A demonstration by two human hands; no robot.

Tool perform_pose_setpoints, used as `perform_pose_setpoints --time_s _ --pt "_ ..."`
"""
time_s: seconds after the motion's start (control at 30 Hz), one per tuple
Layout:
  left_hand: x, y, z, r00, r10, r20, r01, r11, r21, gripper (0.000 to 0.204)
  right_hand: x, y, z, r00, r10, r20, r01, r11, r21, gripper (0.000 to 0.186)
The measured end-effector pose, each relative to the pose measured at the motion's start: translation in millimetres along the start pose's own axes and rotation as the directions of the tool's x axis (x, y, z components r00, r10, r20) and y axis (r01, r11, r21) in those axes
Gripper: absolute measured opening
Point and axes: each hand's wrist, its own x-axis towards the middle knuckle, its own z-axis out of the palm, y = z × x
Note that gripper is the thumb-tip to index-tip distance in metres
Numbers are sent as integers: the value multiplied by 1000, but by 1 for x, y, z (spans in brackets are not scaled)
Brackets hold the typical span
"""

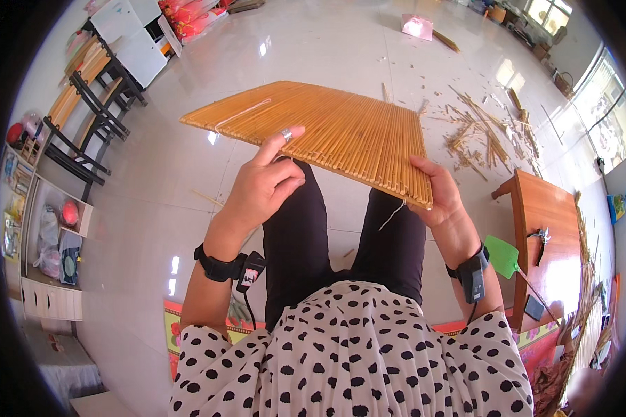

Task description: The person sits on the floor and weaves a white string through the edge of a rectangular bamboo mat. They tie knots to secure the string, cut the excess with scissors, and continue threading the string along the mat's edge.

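A flat panel of golden plant stalks (327,125), laid side by side, is tilted in front of me above my knees. My right hand (442,191) grips its right near corner, thumb on top and the other fingers underneath. At the near edge toward the left is my left hand (261,177). Its ringed index finger lies along the panel's edge, while the thumb and other fingers are pressed together below; what they pinch is hidden. White thread (243,115) runs over the panel's left part, and a loose thread end (391,215) hangs beneath the right corner.
Stalk scraps (483,132) litter the floor ahead right. A brown wooden table (546,236) at right bears pliers (540,243); a green fly swatter (502,256) leans by it. Chairs (94,111) and shelves (45,215) stand left. A pink box (417,28) sits far off.
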Motion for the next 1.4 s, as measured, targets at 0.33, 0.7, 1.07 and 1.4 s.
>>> perform_pose_setpoints --time_s 0.33,0.7,1.07,1.4 --pt "17 -12 -41 993 100 -57 -92 988 125 10 -18 38 27 971 216 98 -196 965 -175 58" --pt "21 -25 -57 986 93 141 -106 991 85 6 -75 52 16 725 -466 507 333 -408 -850 53" --pt "51 -13 -60 955 167 244 -189 979 72 5 -57 71 20 758 -440 481 529 -16 -848 31" --pt "100 14 -17 941 333 61 -335 942 30 11 -71 78 -3 677 -715 178 624 429 -653 21"
